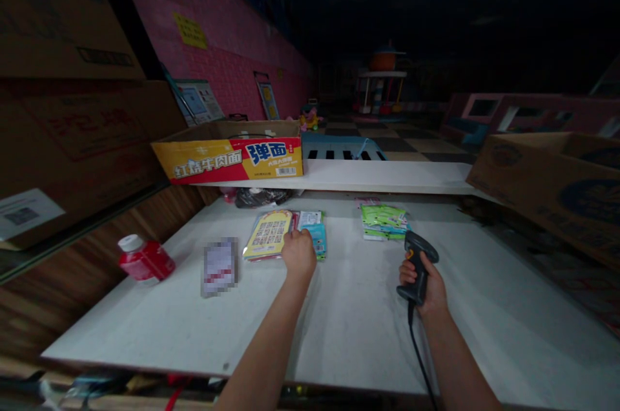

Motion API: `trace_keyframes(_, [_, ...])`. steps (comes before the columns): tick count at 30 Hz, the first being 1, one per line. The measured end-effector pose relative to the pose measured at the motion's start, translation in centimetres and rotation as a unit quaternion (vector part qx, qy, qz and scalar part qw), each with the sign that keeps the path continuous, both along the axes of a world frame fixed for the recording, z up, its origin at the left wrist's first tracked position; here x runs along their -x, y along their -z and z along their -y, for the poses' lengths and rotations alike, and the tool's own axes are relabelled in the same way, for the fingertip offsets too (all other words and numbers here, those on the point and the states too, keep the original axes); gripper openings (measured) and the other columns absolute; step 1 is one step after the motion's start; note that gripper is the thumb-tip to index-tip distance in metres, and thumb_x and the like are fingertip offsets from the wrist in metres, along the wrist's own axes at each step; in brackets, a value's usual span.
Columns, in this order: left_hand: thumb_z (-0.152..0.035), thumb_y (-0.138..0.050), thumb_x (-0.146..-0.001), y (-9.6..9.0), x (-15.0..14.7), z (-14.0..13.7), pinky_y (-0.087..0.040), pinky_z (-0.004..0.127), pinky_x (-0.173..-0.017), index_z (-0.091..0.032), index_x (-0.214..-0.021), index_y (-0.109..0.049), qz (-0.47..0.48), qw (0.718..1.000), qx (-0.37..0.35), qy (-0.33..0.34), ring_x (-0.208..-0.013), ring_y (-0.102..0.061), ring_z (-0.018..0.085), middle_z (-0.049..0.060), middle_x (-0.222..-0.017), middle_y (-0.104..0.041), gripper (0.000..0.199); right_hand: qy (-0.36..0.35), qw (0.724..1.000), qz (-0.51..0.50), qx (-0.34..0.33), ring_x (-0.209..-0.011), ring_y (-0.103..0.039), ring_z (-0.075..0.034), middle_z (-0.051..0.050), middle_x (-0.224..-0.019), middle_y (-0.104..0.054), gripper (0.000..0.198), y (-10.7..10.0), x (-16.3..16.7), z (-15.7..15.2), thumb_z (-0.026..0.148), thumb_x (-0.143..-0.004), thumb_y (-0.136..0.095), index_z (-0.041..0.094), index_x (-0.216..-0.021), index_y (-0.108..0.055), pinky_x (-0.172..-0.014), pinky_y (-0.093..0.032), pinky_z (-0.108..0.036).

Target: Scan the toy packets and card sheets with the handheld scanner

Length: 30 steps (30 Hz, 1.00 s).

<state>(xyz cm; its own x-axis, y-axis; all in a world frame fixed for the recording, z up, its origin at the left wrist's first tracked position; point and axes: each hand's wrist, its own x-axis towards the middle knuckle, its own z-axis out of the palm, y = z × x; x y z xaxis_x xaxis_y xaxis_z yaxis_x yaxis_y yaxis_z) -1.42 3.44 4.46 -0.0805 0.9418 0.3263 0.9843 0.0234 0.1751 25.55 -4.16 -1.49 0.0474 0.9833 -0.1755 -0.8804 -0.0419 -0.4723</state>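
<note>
My right hand (433,285) is wrapped round the handle of a dark barcode scanner (420,259), whose cable (420,359) runs down off the table's near edge. The scanner's head points towards a small pile of green packets (384,220). My left hand (299,252) is closed at a group of flat packets, its fingers curled over the edge of a blue packet (318,238); the fingertips are hidden. Just left of this hand lies a yellow-fronted flat packet (269,233) in clear wrapping.
A red bottle with a white cap (145,259) lies on the white table (184,333) at left, near a blurred-out pack (219,267). A noodle carton (232,159) stands on the raised shelf (378,173). Cardboard boxes flank the left (82,139) and right (547,185).
</note>
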Motion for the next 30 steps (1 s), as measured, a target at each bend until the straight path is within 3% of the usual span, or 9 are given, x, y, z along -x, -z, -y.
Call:
trace_keyframes(3, [-0.026,-0.055,-0.083,0.4,-0.4,0.0,-0.043,0.046,-0.093,-0.015,-0.104,-0.064,-0.006,0.994,0.004,0.110,-0.114,-0.051,0.035,0.019,-0.112,-0.061,0.025,-0.002,1.000,-0.007,-0.004,-0.045,-0.041,-0.006,0.007,-0.059,-0.042,0.029,0.1,0.0,0.0,0.031,-0.070,-0.076,0.019,-0.086,-0.055,-0.037,-0.040,-0.015])
trace_keyframes(6, [-0.034,-0.067,-0.077,1.3,-0.4,-0.3,-0.032,0.049,-0.107,-0.021,-0.121,-0.058,-0.013,0.973,0.041,0.225,-0.132,-0.038,0.034,0.015,-0.141,-0.047,0.047,-0.002,1.000,-0.031,0.002,-0.045,-0.040,-0.006,0.007,-0.059,-0.042,0.028,0.2,0.0,-0.1,0.029,-0.070,-0.075,0.019,-0.087,-0.055,-0.037,-0.040,-0.014])
trace_keyframes(9, [-0.030,-0.071,-0.076,2.4,-0.2,-0.7,-0.024,0.051,-0.113,-0.022,-0.126,-0.056,-0.027,0.968,0.084,0.236,-0.140,-0.029,0.033,0.014,-0.150,-0.037,0.053,-0.004,1.000,-0.028,0.000,-0.045,-0.040,-0.006,0.007,-0.059,-0.042,0.029,0.3,-0.1,-0.2,0.029,-0.070,-0.075,0.018,-0.087,-0.055,-0.037,-0.040,-0.014])
trace_keyframes(17, [-0.027,-0.069,-0.078,3.3,-0.1,-0.6,-0.026,0.051,-0.113,-0.024,-0.122,-0.059,-0.019,0.974,0.072,0.216,-0.138,-0.034,0.032,0.013,-0.147,-0.042,0.045,0.001,1.000,-0.028,0.006,-0.045,-0.040,-0.006,0.007,-0.059,-0.041,0.028,0.0,0.1,-0.1,0.029,-0.069,-0.075,0.018,-0.086,-0.055,-0.037,-0.039,-0.014])
trace_keyframes(21, [-0.030,-0.064,-0.082,3.1,-1.0,-1.2,-0.030,0.047,-0.111,-0.019,-0.126,-0.057,0.017,0.969,0.048,0.240,-0.136,-0.036,0.031,0.017,-0.141,-0.047,0.045,0.002,1.000,-0.014,0.002,-0.045,-0.040,-0.005,0.007,-0.059,-0.040,0.028,-0.2,0.3,-0.2,0.031,-0.070,-0.076,0.019,-0.085,-0.055,-0.038,-0.039,-0.013])
trace_keyframes(26, [-0.024,-0.056,-0.085,2.8,-3.7,-2.8,-0.036,0.041,-0.107,-0.019,-0.116,-0.062,0.090,0.944,0.012,0.319,-0.126,-0.048,0.026,0.014,-0.128,-0.058,0.031,0.009,1.000,-0.003,0.000,-0.044,-0.040,-0.006,0.007,-0.058,-0.041,0.029,-0.2,0.3,-0.4,0.033,-0.069,-0.076,0.018,-0.084,-0.057,-0.036,-0.037,-0.014])
trace_keyframes(30, [-0.016,-0.054,-0.083,2.7,-7.3,-4.5,-0.042,0.039,-0.100,-0.018,-0.107,-0.066,0.149,0.929,-0.002,0.338,-0.107,-0.058,0.023,0.011,-0.108,-0.066,0.027,0.022,1.000,-0.020,0.002,-0.045,-0.040,-0.006,0.007,-0.058,-0.041,0.028,-0.2,0.4,-0.6,0.033,-0.069,-0.077,0.018,-0.084,-0.058,-0.037,-0.038,-0.014])
